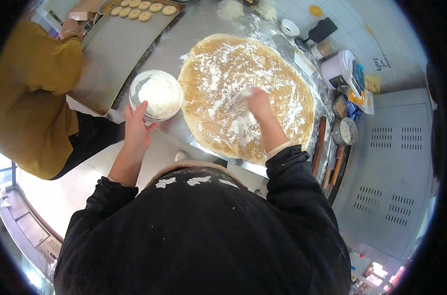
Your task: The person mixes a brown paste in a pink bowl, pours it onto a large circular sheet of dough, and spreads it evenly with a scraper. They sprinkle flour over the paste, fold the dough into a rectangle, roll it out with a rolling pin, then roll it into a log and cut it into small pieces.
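Observation:
My left hand (138, 127) grips the near left side of a round bowl (138, 82), its thumb over the rim. White flour (160, 93) fills much of that bowl, which is held up beside the counter edge. A large sheet of rolled-out dough (203, 114) covers the counter before me, coated with a brownish paste up to a pale border. Loose flour lies over it in streaks and patches. Above the middle of the sheet is my right hand (259, 105), blurred by motion, with a pale smear of flour at its fingers. Whether those fingers are closed is unclear.
At left, a person in a mustard top (42, 81) stands by a baking tray (114, 48) with several round pastries (145, 16). A rolling pin (319, 145), a metal bowl (345, 131) and a white tub (336, 70) line the right side, near a grey metal cabinet (384, 166).

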